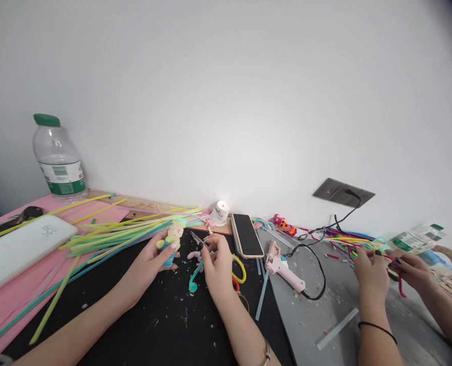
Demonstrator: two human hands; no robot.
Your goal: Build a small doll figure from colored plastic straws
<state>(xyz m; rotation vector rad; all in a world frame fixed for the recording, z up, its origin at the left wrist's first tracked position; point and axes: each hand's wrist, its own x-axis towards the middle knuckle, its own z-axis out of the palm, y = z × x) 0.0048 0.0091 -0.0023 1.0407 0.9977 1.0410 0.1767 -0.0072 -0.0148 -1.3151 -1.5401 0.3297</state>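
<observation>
My left hand grips a small pipe-cleaner doll, with a pale yellow top and a blue lower part, upright in its fingers. Close by on the right, my right hand is closed around scissors; the pointed metal blades aim toward the doll. A yellow loop, seemingly their handle, shows beyond the hand. Between my hands, a curled teal pipe cleaner and a lilac twisted piece lie on the black mat.
Pipe cleaners, a white power bank and a bottle are at left. A paper cup, phone and corded glue gun stand ahead and right. Another person's hands work with a red pipe cleaner far right.
</observation>
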